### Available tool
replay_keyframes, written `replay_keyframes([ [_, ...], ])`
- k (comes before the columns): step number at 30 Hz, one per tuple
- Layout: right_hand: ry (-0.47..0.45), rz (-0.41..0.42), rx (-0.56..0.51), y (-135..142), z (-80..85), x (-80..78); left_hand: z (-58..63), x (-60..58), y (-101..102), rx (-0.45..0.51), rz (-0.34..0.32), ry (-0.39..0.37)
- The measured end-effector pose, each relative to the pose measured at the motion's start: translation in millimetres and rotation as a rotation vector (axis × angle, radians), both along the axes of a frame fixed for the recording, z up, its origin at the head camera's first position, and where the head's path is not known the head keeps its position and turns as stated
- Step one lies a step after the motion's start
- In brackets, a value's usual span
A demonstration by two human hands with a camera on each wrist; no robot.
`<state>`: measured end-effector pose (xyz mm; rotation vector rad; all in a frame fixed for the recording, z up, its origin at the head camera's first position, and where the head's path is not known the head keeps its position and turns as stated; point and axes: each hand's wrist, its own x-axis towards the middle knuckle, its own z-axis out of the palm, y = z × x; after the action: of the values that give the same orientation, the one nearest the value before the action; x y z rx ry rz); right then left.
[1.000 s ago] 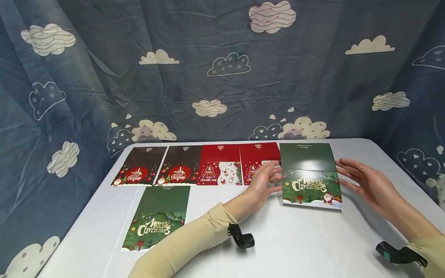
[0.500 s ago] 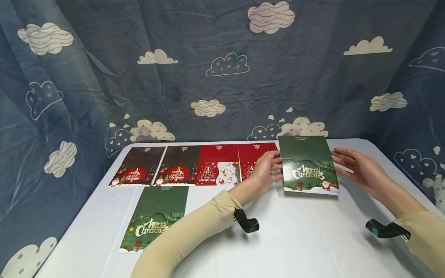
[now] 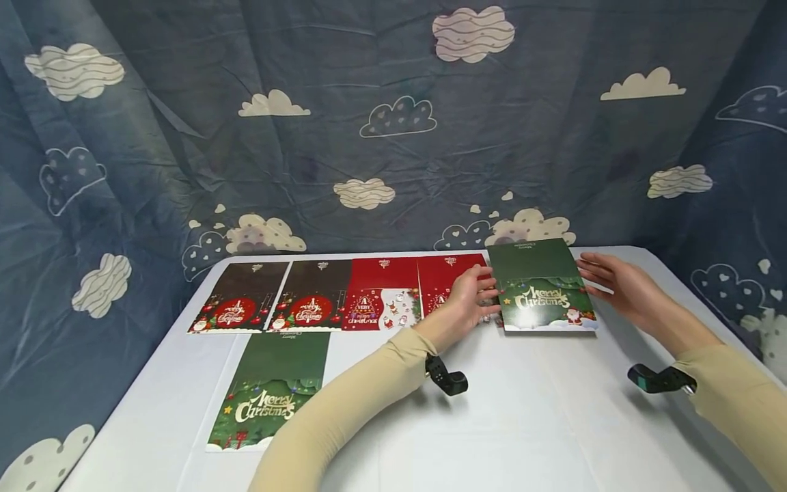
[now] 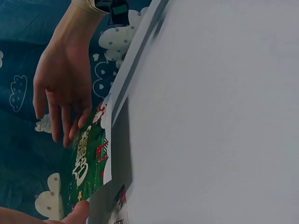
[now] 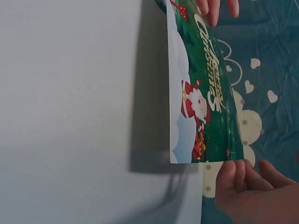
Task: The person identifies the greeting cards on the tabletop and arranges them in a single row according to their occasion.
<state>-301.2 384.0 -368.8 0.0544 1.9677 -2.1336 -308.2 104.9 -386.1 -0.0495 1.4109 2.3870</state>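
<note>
A green Christmas card (image 3: 541,301) with gold "Merry Christmas" lettering and a Santa hangs just over the far right of the table, its shadow below it. My left hand (image 3: 464,301) has its fingers fairly straight at the card's left edge. At the opposite edge, the extended fingers of my right hand (image 3: 627,287) carry the other side. In the right wrist view, the fingertips of my right hand (image 5: 252,189) meet the card's short edge. The left wrist view shows the green card (image 4: 91,154) tilted between my left hand (image 4: 77,213) and right hand (image 4: 65,93).
Two dark brown cards (image 3: 236,297) and two red cards (image 3: 384,294) lie in a row along the back of the white table (image 3: 492,424). Another green card (image 3: 267,396) lies in front of the row at left. A blue cloud-patterned cloth (image 3: 399,164) hangs behind.
Both hands have carried the green card away from me toward the table's back edge, up beside the red cards. The other cards have stayed in place.
</note>
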Motion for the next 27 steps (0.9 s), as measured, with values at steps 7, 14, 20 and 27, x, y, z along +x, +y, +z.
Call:
replay_keyframes([
  [7,-0.041,-0.038,-0.017,-1,5.7,-14.2,0.0,-13.2,9,-0.020,0.053,-0.013],
  [14,-0.036,-0.045,0.111,-4,7.8,-27.3,-8.1,-24.0,11,0.016,0.059,-0.067],
  [20,-0.046,-0.032,0.230,-3,3.7,-36.3,-17.9,-29.3,11,0.064,0.065,-0.111],
  [27,-0.056,-0.032,0.283,3,-1.6,-43.7,-20.3,-30.9,16,0.093,0.061,-0.104],
])
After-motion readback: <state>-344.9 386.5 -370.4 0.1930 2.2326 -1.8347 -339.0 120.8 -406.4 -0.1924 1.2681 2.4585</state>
